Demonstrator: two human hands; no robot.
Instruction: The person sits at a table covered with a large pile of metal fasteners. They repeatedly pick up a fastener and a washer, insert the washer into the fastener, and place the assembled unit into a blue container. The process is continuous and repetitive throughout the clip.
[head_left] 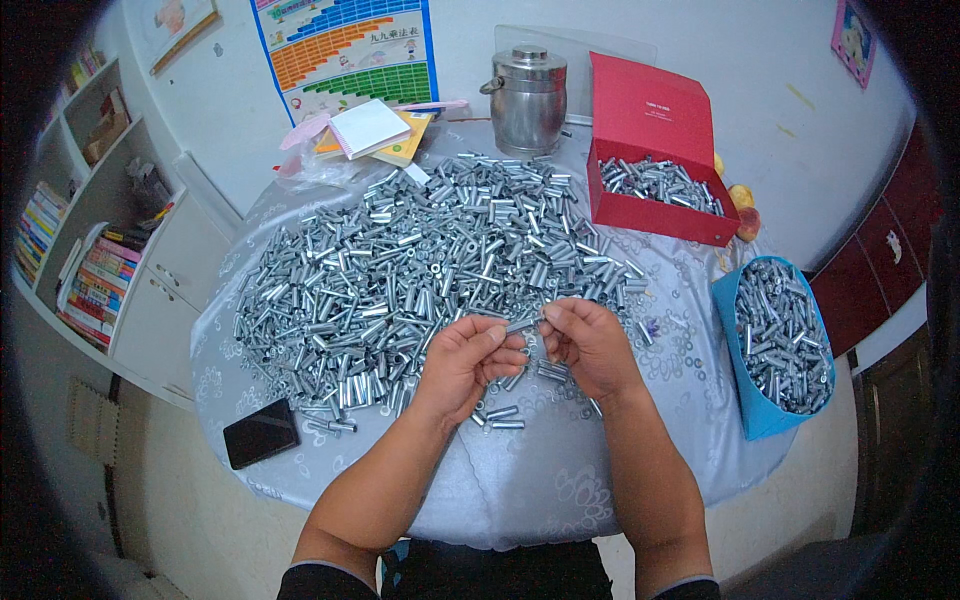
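Note:
Over the near edge of a large heap of silvery metal sleeves and bolts, both my hands meet. My left hand is closed, pinching a short metal sleeve between thumb and forefinger. At that sleeve's right end, the thumb and fingers of my right hand are pressed together; whatever small piece they hold is mostly hidden. A few loose sleeves lie on the cloth just below my left hand.
A patterned silver-grey cloth covers the table. A black phone lies front left. On the right stand a blue bin and an open red box, both holding metal pieces. Behind are a steel pot and a notepad.

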